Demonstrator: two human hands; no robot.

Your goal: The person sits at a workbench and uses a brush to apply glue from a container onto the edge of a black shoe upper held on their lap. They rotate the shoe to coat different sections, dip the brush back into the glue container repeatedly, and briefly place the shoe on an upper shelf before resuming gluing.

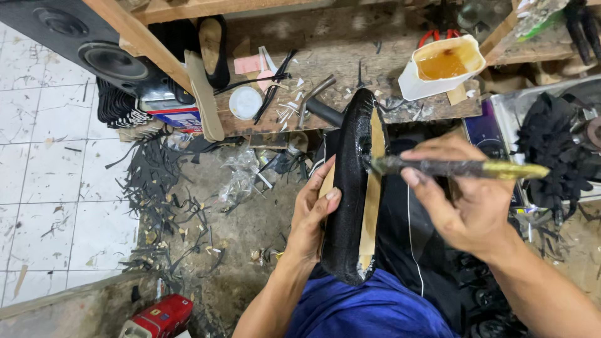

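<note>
My left hand (311,216) grips a black shoe (352,188) with a tan insole, held on edge and upright over my lap. In my right hand (466,200) is a glue-caked brush (457,168) with a yellowish handle. The brush lies horizontal and its tip touches the shoe's upper edge. A white container of amber glue (441,66) stands on the wooden bench just above the shoe.
The worn wooden bench (338,44) carries scraps, a white lid (245,102) and a tan sole (203,94). A black speaker (87,44) sits at the top left. Black offcuts litter the dirty floor (188,206). A red can (159,318) lies at the bottom left. Black material (554,150) is piled on the right.
</note>
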